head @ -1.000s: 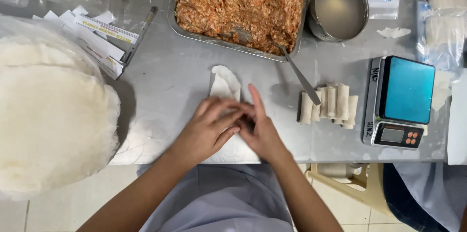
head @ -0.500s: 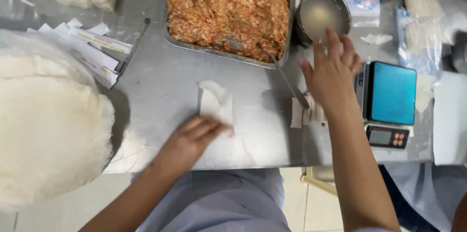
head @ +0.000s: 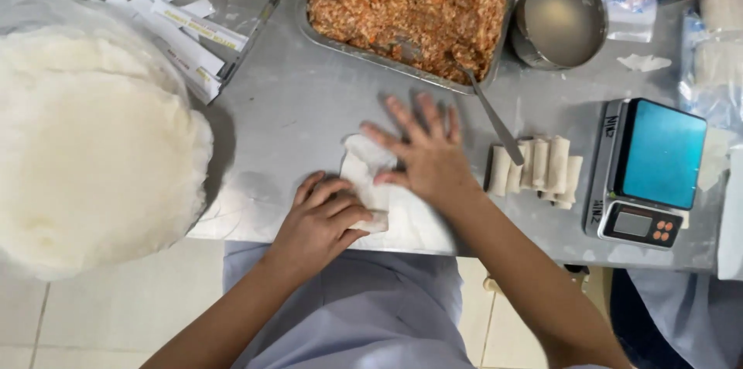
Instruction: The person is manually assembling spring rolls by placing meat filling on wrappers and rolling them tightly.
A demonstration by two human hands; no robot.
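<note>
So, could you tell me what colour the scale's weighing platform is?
Teal blue, on the scale in the head view.

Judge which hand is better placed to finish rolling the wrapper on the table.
Left. The left hand already grips the rolled end of the wrapper, while the right hand lies flat with fingers spread, only its thumb side on the sheet.

Bare desk (head: 309,117) lies open between the wrapper stack (head: 85,152) on the left and the hands, up to the filling tray (head: 406,9). To the right, a spoon handle (head: 489,109), a row of finished rolls (head: 538,169) and the scale (head: 646,171) crowd the way; the metal bowl (head: 561,17) blocks the far corner.
</note>
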